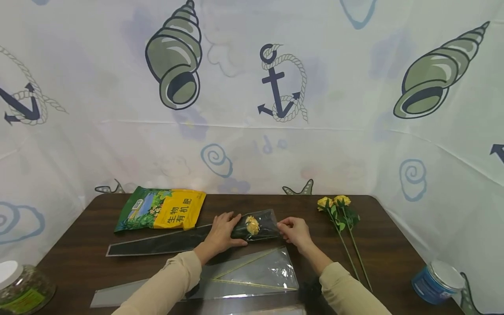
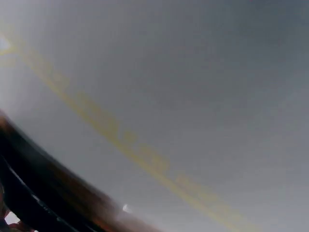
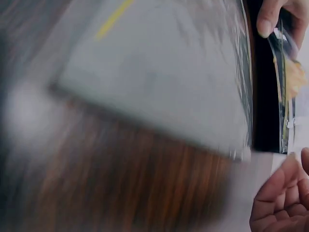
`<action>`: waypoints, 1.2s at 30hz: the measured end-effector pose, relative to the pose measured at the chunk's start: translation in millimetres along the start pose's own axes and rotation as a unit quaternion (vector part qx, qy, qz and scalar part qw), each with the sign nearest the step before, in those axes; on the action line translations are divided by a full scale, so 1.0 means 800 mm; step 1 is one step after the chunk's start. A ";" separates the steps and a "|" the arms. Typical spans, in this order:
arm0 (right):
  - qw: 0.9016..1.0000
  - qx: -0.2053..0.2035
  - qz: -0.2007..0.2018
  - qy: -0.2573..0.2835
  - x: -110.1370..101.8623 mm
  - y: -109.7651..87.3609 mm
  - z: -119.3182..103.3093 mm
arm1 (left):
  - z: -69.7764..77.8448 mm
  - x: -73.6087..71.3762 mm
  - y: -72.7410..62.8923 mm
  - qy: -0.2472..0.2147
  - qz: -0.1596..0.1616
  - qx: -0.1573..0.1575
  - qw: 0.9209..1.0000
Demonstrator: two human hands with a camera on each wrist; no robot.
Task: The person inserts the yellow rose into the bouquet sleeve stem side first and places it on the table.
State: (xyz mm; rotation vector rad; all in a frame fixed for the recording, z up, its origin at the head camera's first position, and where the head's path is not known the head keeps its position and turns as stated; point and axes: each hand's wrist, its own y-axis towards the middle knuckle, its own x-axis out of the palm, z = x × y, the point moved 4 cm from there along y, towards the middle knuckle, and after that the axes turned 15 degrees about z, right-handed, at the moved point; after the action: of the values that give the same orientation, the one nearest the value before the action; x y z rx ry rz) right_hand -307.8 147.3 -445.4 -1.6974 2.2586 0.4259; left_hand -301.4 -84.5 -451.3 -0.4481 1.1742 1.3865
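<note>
A yellow rose (image 1: 252, 225) lies inside a long black, clear-fronted flower sleeve (image 1: 157, 243). My left hand (image 1: 222, 232) rests across the sleeve just left of the bloom, fingers stretched over it and thumb along the near side. At the sleeve's wide right end, my right hand (image 1: 296, 232) pinches the edge between thumb and fingertips. In the right wrist view, the right hand's curled fingers (image 3: 280, 195) are at the end of the sleeve, below the bloom. The left wrist view holds mostly a blurred grey sleeve (image 2: 193, 106) with a yellow line.
Grey sleeves with yellow lines (image 1: 252, 273) lie nearer me. Two yellow roses (image 1: 341, 201) with long stems lie to the right. A green and yellow fertilizer bag (image 1: 161, 209) is at back left. A jar (image 1: 23, 288) stands front left, a blue can (image 1: 437, 282) front right.
</note>
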 end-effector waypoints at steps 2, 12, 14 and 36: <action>1.000 -0.003 -0.006 -0.006 -0.007 -0.002 0.003 | 0.000 -0.004 -0.001 -0.005 0.007 -0.004 1.000; 0.991 -0.071 -0.084 -0.070 -0.061 -0.048 0.017 | 0.074 -0.029 -0.040 -0.071 0.050 0.120 0.989; 0.987 -0.089 -0.099 -0.089 -0.068 -0.064 0.022 | 0.091 -0.024 -0.051 -0.071 0.006 0.141 0.987; 0.950 -0.202 -0.048 -0.232 -0.051 -0.110 0.018 | 0.100 0.015 -0.051 -0.006 -0.090 0.136 0.987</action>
State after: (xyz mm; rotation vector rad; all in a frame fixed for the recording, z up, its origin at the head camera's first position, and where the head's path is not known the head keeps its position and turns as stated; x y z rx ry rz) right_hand -211.3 165.6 -448.5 -1.6473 1.8209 1.1925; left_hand -237.7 -20.8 -443.7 -0.3415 1.2609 1.0551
